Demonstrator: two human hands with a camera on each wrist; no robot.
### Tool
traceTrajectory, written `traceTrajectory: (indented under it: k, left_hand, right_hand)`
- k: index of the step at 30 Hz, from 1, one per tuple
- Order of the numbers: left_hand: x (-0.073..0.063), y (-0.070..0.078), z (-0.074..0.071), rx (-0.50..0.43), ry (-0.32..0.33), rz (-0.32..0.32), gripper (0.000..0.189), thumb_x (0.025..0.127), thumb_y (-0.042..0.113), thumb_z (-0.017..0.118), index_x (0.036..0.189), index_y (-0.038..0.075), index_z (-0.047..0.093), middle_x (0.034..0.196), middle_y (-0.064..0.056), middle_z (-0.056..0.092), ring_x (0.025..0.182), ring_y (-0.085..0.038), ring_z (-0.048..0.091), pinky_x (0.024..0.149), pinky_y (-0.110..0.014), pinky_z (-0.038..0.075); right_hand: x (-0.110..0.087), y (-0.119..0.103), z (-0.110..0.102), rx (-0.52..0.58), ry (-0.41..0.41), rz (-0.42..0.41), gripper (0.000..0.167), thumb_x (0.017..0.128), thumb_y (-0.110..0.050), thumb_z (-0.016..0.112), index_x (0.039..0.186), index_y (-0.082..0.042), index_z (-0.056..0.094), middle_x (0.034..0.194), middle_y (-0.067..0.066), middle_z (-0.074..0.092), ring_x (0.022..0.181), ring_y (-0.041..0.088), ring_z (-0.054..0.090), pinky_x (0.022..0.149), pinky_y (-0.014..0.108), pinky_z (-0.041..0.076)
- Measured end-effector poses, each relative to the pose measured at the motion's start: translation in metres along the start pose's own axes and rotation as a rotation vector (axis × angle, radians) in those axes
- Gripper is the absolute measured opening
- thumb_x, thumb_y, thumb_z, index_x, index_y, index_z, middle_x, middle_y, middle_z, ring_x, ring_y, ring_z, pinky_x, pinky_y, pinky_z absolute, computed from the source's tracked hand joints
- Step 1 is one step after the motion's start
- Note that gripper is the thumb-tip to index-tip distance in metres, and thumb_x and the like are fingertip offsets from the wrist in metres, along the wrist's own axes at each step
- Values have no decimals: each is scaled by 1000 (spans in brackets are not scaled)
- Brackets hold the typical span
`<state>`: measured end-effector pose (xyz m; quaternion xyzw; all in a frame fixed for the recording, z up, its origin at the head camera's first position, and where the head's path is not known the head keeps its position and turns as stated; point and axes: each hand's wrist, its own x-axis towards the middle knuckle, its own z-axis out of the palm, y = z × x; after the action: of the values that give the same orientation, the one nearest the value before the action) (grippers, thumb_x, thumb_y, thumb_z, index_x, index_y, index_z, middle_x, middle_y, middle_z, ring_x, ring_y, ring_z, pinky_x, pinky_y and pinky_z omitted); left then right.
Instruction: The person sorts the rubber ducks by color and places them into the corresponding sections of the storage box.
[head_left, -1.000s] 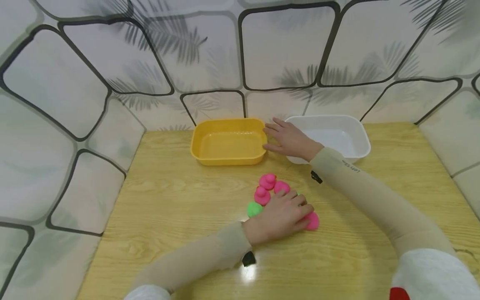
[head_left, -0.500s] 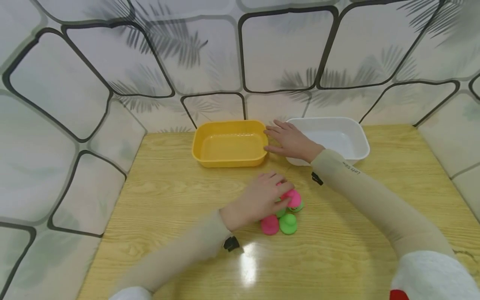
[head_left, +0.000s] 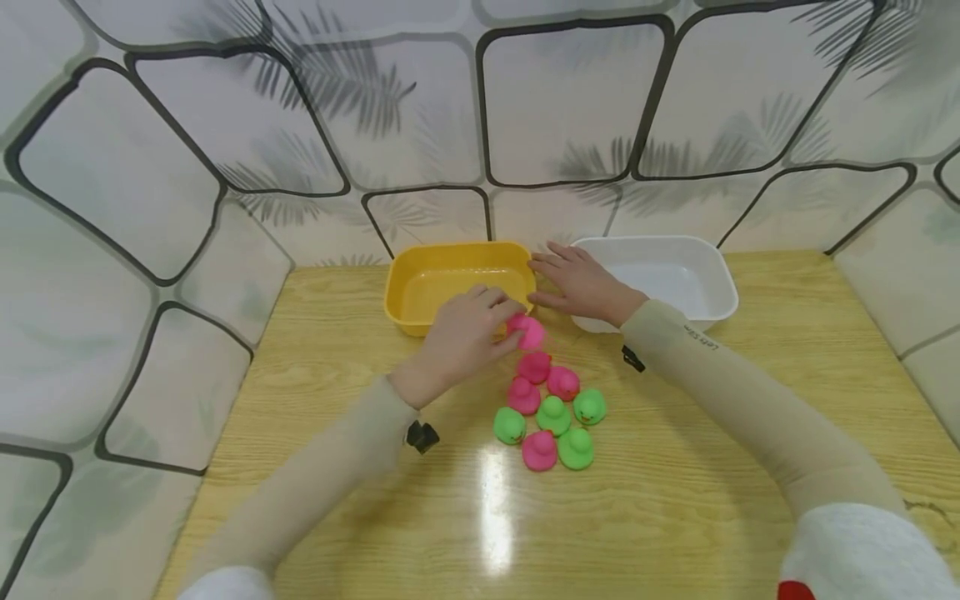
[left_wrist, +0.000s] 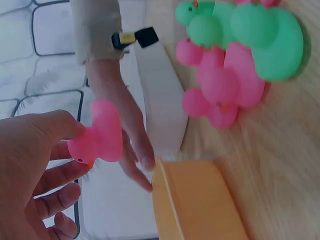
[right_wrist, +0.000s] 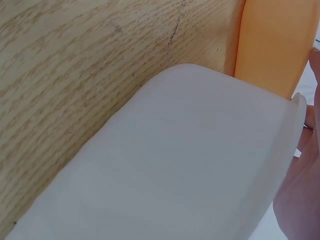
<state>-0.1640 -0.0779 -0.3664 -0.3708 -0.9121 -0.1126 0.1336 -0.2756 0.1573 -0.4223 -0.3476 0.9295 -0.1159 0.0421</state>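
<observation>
- Left hand (head_left: 459, 337) pinches a smooth, rounded pink duck (left_wrist: 107, 134) between thumb and fingers, near the yellow tub (head_left: 411, 322)
- Right hand (head_left: 583, 285), fingers straight and spread, at that tub's rim
- Wood-grained table (head_left: 315, 350)

Left fingers (left_wrist: 57, 199) curled in pinch; right fingers (head_left: 551, 269) straight, spread.

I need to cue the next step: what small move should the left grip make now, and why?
Probably ease the left grip slightly forward and to the left, bringing the pink duck over the yellow tub. It pinches the duck near that tub's near right corner, while the white tub lies farther off, behind the right grip.
</observation>
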Motion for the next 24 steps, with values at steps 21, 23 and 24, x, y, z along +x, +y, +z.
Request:
traceTrajectory:
  k: [21,23,24]
  left_hand:
    - [12,-75,-9,-11,-83,-198,27,98,24,71,115,2,73,103,-12,69,92,-30,61,77,-41,55]
    - [11,-83,-6,0,-76,-215,26,99,23,70,114,2,73,102,-13,69,91,-31,60,76,-41,54]
    - [11,-87,-4,8,-73,-222,26,99,23,70,114,2,73,102,-13,69,90,-31,59,76,-41,54]
  right_hand:
    - [0,0,-1,-7,-34,3,70,105,-48,58,155,0,44,163,20,40,157,42,18,125,59,16]
    - [0,1,0,-6,-37,7,71,105,-48,57,156,-1,44,163,20,40,157,42,18,125,59,15]
    - [0,1,0,-6,-38,7,71,105,-48,57,156,-1,44,163,20,40,157,42,18,125,59,16]
